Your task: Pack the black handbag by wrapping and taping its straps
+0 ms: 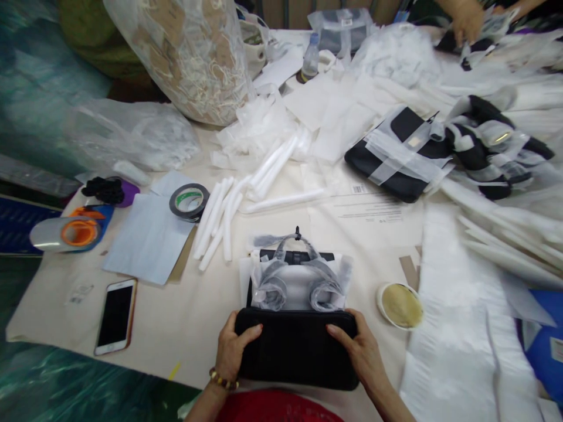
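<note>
1. Head view puts the bag [297,354] squarely between my two hands on the feed, its long axis running crosswise from the left hand [235,346] to the right hand [355,344]. Neither is nearer: each touches its own end.
2. I read the left hand as partly closed on the bag's left end, thumb pressed to the black face, the other fingers mostly hidden behind.
3. I see the right hand mirror that at the bag's right end: thumb on the face, palm along the side, so the hold looks even. How tightly either one squeezes, I cannot tell.
4. The bag sits at the near side of the surface [162,337], just in front of the person's body. Whether its underside rests there is hidden from me.
5. Just beyond the bag's upper edge I make out the handles [275,291], wrapped in pale film and curled into two rolls.
6. Left of the bag lies the phone [115,316]; beyond it to the left, the white tubes [213,220] and the tape [200,205].
7. Near the bag's right end I have the tub [401,306]; well beyond, also rightward, a second bag [373,161] strapped in film.
</note>
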`<state>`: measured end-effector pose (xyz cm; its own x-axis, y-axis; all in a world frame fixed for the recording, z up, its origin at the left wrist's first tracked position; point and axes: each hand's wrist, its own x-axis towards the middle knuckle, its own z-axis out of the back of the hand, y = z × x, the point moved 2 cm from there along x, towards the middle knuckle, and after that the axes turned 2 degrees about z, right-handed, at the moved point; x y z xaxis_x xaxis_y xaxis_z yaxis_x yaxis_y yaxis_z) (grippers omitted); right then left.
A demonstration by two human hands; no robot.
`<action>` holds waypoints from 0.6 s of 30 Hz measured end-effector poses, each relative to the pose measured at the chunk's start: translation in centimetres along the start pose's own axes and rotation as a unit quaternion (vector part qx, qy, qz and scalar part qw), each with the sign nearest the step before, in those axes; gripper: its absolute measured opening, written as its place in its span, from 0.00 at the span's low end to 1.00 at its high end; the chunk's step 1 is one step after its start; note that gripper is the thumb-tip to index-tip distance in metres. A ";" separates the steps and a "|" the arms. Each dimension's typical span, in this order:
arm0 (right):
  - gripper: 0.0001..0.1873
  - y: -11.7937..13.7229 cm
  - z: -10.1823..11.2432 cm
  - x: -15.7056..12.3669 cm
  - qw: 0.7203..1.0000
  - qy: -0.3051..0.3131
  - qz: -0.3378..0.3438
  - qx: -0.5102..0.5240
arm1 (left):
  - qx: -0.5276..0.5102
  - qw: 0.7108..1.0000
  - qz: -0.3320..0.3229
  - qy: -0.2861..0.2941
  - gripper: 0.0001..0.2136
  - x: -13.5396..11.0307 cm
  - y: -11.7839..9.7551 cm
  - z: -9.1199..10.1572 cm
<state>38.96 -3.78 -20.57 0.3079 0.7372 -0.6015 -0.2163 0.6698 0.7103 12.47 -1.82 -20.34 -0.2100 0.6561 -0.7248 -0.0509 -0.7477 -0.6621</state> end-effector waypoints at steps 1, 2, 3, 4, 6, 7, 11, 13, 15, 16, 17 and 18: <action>0.23 0.1 0.0 0.0 1.000 -0.001 0.002 -0.003 | -0.004 1.000 0.000 0.004 0.20 0.0 -0.1 0.0; 0.22 0.3 0.0 -0.1 1.000 -0.005 0.005 -0.005 | -0.006 1.000 0.003 0.008 0.20 0.0 -0.1 0.0; 0.21 0.4 0.0 -0.2 1.000 -0.009 0.009 -0.007 | -0.006 1.000 0.004 0.012 0.20 0.0 -0.2 0.0; 0.21 0.5 0.0 -0.3 1.000 -0.015 0.012 -0.011 | -0.004 1.000 0.002 0.014 0.20 0.0 -0.2 0.0; 0.22 0.4 0.0 -0.3 0.999 -0.035 0.016 -0.025 | 0.012 1.000 -0.010 0.016 0.21 0.1 0.0 0.1; 0.23 0.3 0.1 -0.3 0.998 -0.053 0.019 -0.036 | 0.025 0.999 -0.020 0.015 0.21 0.1 0.2 0.2; 0.34 -0.2 0.3 0.0 0.992 -0.100 0.035 -0.061 | 0.089 0.994 -0.066 0.001 0.23 0.3 0.9 0.6; 0.35 -0.1 0.4 0.1 0.994 -0.087 0.032 -0.062 | 0.118 0.989 -0.082 -0.025 0.24 0.1 1.0 0.7; 0.32 0.3 0.6 0.2 0.996 -0.069 0.021 -0.060 | 0.135 0.985 -0.097 -0.056 0.26 0.0 0.8 0.7; 0.29 0.5 0.7 0.3 0.997 -0.058 0.017 -0.054 | 0.138 0.983 -0.104 -0.069 0.28 0.0 0.7 0.8; 0.27 0.6 0.8 0.3 0.998 -0.045 0.015 -0.045 | 0.140 0.981 -0.106 -0.077 0.30 0.0 0.6 0.8; 0.25 0.8 0.9 0.3 0.999 -0.031 0.016 -0.035 | 0.143 0.981 -0.106 -0.081 0.32 0.2 0.5 0.9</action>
<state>39.68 -3.15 -19.89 0.3568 0.7531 -0.5527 -0.2910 0.6518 0.7003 11.52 -2.19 -20.63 -0.3160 0.7920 -0.5223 -0.3769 -0.6100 -0.6970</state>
